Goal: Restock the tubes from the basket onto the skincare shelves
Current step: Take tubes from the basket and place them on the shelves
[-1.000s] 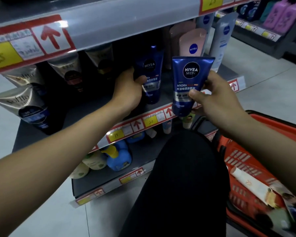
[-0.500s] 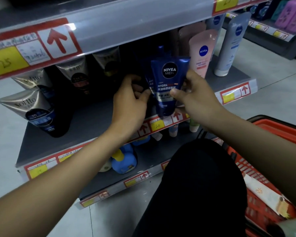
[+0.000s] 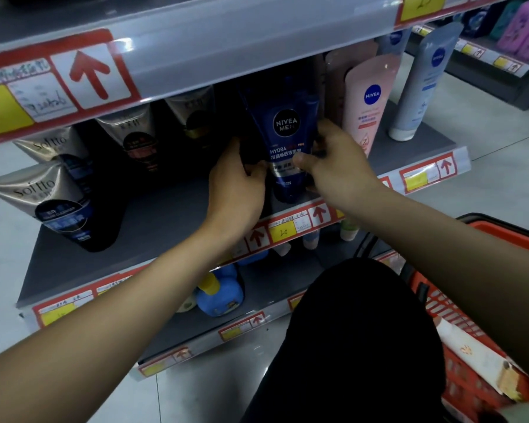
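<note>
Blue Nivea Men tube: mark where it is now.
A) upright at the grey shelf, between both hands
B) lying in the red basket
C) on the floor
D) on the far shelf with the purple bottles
A: the blue Nivea Men tube stands upright at the grey shelf, pinched by the right hand, the left hand beside its left edge.

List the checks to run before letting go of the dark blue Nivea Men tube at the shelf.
1. Is the dark blue Nivea Men plastic tube upright, cap down, label out: ok.
2. Cap seated on the grey shelf board: cannot tell.
3. Grip of the right hand on the tube: ok.
4. Support from the left hand: cannot tell, fingers in shadow.
5. Apart from the pink Nivea tube: ok.
6. More stock in the red plastic basket: ok, a cream tube lies there.
</note>
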`<act>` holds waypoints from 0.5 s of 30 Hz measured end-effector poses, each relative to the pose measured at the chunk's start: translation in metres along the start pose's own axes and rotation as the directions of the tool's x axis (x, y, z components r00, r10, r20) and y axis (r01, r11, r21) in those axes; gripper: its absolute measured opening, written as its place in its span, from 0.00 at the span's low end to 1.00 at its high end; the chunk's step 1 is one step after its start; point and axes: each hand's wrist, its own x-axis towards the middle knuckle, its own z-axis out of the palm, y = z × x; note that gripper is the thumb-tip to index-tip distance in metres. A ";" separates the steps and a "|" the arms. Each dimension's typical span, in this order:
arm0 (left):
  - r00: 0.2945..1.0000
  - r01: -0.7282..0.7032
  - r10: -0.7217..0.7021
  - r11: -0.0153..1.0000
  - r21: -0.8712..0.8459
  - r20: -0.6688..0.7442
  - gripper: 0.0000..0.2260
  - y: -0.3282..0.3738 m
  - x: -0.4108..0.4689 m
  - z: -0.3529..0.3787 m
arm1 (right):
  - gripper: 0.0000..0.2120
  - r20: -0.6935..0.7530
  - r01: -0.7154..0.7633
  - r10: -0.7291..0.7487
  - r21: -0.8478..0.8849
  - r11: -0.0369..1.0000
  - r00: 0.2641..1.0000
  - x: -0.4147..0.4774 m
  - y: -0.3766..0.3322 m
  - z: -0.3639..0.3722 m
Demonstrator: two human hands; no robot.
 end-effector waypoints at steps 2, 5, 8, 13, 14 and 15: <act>1.000 0.006 -0.006 1.000 -0.017 -0.003 0.08 -0.001 -0.003 0.001 | 0.18 0.000 -0.015 0.015 0.014 1.000 1.000 0.002 0.001 0.000; 0.999 0.012 -0.010 0.999 -0.035 0.046 0.06 -0.001 -0.009 0.005 | 0.17 -0.012 -0.020 0.020 0.009 1.000 1.000 0.003 0.003 -0.001; 0.999 0.005 -0.003 0.999 -0.039 0.049 0.06 0.001 -0.011 0.009 | 0.18 -0.011 -0.031 0.031 0.008 0.999 0.999 0.005 0.006 -0.001; 0.999 0.006 -0.006 1.000 0.000 0.045 0.06 0.007 -0.017 0.010 | 0.17 0.020 -0.062 0.061 0.028 0.998 0.998 0.001 0.012 -0.002; 0.998 0.005 -0.007 1.000 0.030 0.063 0.07 0.008 -0.019 0.009 | 0.17 0.041 -0.071 0.070 0.022 0.997 0.997 0.001 0.011 -0.004; 0.996 0.019 -0.024 0.998 0.065 0.083 0.06 0.010 -0.021 0.008 | 0.17 0.058 -0.083 0.082 0.019 0.996 0.995 -0.001 0.010 -0.007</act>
